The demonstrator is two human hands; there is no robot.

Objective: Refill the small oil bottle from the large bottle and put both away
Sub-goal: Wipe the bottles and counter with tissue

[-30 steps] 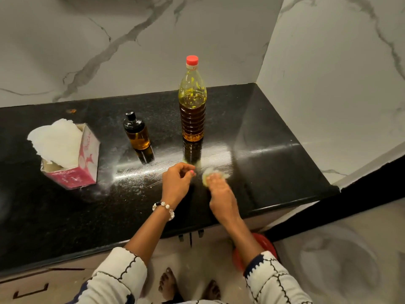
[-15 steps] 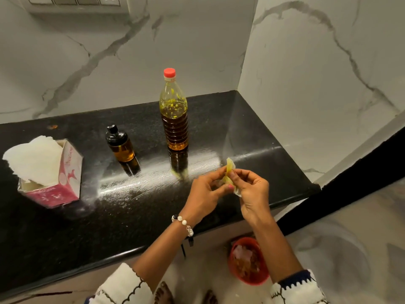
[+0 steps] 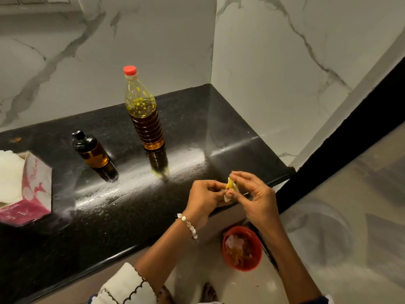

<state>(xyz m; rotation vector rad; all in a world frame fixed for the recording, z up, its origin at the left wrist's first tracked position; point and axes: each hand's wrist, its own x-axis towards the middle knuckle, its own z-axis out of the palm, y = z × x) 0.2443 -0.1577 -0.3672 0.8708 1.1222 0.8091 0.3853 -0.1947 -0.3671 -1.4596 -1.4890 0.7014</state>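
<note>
The large clear oil bottle (image 3: 144, 119) with a red cap stands upright on the black counter (image 3: 98, 227), about two-thirds full of amber oil. To its left stands the small dark bottle (image 3: 93, 153) with a black cap, capped and upright. Both of my hands are over the counter's front right edge, away from the bottles. My left hand (image 3: 205, 197) and my right hand (image 3: 254, 194) together pinch a small crumpled, oil-stained tissue (image 3: 230, 186) between their fingertips.
A pink tissue box (image 3: 30, 194) with white tissue sticking out sits at the counter's left. A red bin (image 3: 242, 247) with scraps stands on the floor below my hands. Marble walls close off the counter's back and right side. Oily wipe streaks shine on the counter.
My hands lifted the tissue off the counter, where they had been wiping, and brought it over the front edge. The bottles have not moved.
</note>
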